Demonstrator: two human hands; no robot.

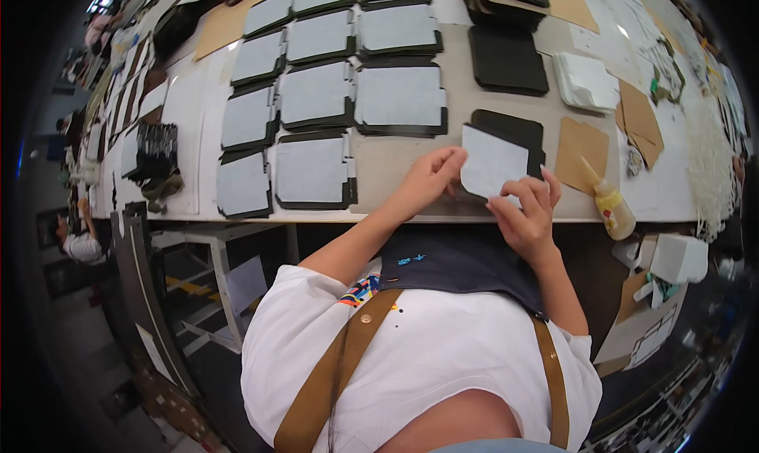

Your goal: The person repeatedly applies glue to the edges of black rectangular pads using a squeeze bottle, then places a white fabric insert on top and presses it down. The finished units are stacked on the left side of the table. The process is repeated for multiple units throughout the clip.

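Observation:
A light-grey-faced panel with dark edges (493, 160) is held at a tilt near the front edge of the table. My left hand (439, 176) is closed on its left edge, thumb by the upper left corner. At the lower edge, my right hand (528, 209) pinches the panel between thumb and forefinger, its other fingers curled and partly raised. Behind the held panel lies a black panel (518, 130), partly covered by it. A yellow-labelled glue bottle with a pointed nozzle (612, 208) is right of my right hand.
Rows of stacked grey-faced dark panels (316, 93) fill the table's left and middle. Black panel stacks (507, 62) stand behind the hands, beside a white stack (587, 83). Brown card pieces (583, 151) lie to the right. A dark bundle of pieces (154, 151) sits far left.

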